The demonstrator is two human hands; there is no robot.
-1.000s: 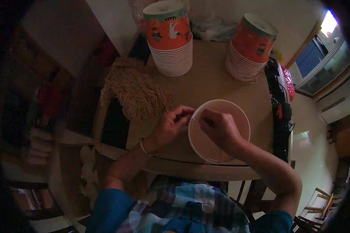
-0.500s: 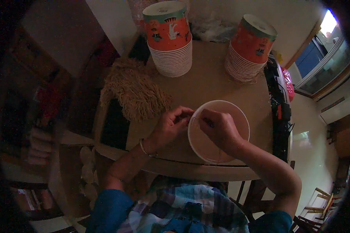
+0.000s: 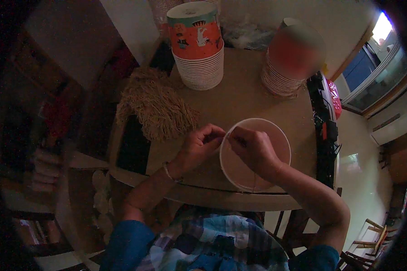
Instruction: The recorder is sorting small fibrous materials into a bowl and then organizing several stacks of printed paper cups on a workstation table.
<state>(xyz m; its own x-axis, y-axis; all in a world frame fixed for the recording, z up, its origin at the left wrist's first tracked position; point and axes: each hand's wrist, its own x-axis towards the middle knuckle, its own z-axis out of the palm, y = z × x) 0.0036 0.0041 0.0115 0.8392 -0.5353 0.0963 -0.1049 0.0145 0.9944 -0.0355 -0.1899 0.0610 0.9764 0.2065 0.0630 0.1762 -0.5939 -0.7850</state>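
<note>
A wide paper bucket (image 3: 267,174) with a white rim stands open end up at the near side of the table. At its left rim my two hands meet. My left hand (image 3: 200,147) pinches with thumb and forefinger at the outside of the rim. Over the bucket's mouth reaches my right hand (image 3: 255,149), its fingers closed at the inside of the same rim. What lies between the fingertips is too small to make out. A thin strand (image 3: 254,183) runs from under my right wrist to the near rim. A bundle of tan cords (image 3: 156,106) lies beyond my left hand.
Two tall stacks of upturned paper buckets stand farther back, one patterned orange and green (image 3: 196,49), the other (image 3: 285,79) partly blurred. Clear plastic wrapping (image 3: 246,34) sits behind them. Dark items and a power strip (image 3: 328,131) line the table's (image 3: 239,99) right edge.
My right fingertips have shifted slightly left, closer to my left fingertips at the rim. The bucket has moved a little toward me.
</note>
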